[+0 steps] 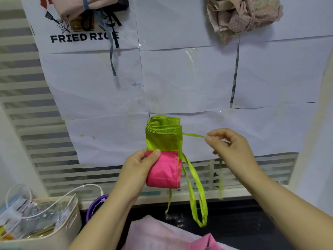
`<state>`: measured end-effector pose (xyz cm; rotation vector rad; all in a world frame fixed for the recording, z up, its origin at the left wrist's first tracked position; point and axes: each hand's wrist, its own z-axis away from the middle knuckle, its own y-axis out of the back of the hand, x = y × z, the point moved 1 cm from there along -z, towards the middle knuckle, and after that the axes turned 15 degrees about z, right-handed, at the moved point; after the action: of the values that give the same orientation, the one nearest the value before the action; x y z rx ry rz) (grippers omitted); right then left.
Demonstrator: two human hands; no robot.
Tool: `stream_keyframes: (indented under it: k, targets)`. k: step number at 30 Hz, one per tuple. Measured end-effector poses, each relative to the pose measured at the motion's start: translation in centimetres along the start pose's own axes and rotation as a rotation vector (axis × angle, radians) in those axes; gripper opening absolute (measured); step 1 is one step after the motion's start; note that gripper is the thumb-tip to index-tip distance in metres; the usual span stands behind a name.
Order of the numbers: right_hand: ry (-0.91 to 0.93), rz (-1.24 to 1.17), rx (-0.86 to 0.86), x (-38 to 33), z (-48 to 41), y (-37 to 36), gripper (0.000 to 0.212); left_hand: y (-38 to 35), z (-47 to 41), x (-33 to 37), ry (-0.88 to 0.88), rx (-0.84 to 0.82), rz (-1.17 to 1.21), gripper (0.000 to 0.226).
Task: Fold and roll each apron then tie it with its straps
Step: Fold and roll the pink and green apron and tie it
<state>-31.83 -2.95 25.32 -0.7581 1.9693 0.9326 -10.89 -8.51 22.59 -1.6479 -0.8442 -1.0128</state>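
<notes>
A rolled apron point(164, 152), lime green on its far half and hot pink on its near half, is held just above the paper-covered table point(189, 83). My left hand point(138, 168) grips the pink end, thumb across the top. My right hand point(232, 150) pinches a thin green strap point(193, 135) that runs taut from the roll's right side. A looped green strap point(196, 192) and a thinner strap end point(169, 202) hang down off the roll past the table's front edge.
A rolled peach apron tied with a blue strap point(84, 6) lies far left beside a "FRIED RICE" print point(84, 37). A bundle of dotted beige aprons point(246, 17) sits far right. A basket of packets point(39, 219) stands low left. Pink cloth point(171, 235) lies near me.
</notes>
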Motion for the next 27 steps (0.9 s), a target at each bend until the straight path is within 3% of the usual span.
stream_keyframes:
  k: [3, 7, 9, 11, 13, 15, 19, 22, 27]
  targets:
    - [-0.071, 0.113, -0.057, 0.8, -0.5, 0.8, 0.025, 1.0, -0.2, 0.4, -0.105, 0.041, -0.22, 0.009]
    - [-0.208, -0.083, -0.602, 0.4, 0.9, -1.0, 0.024, 0.9, -0.5, 0.3, -0.231, 0.118, -0.44, 0.006]
    - [-0.218, -0.093, -0.765, 0.5, 2.4, -2.7, 0.017, 0.5, -0.6, 0.2, -0.213, 0.134, -0.442, 0.008]
    - [-0.261, -0.188, -0.728, 1.2, 3.5, -4.5, 0.014, 0.4, -0.6, 0.1, -0.178, 0.149, -0.375, 0.012]
    - [-0.349, -0.367, -0.585, 2.2, 4.1, -5.8, 0.016, 0.3, -0.6, -0.1, -0.127, 0.155, -0.256, 0.014]
    - [-0.324, -0.427, -0.527, 2.8, 4.4, -6.4, 0.012, 0.4, -0.5, -0.2, -0.087, 0.149, -0.129, 0.014]
    - [-0.098, -0.232, -0.559, 2.9, 4.4, -6.9, 0.01, 0.5, -0.3, -0.1, -0.059, 0.086, 0.081, 0.016]
    - [0.013, -0.077, -0.557, 2.8, 3.8, -6.6, 0.019, 0.6, 0.1, 0.1, -0.041, 0.022, 0.109, 0.034]
    - [0.1, -0.002, -0.575, 2.9, 2.8, -5.9, 0.03, 0.7, 0.5, 0.2, 0.018, -0.046, 0.154, 0.045]
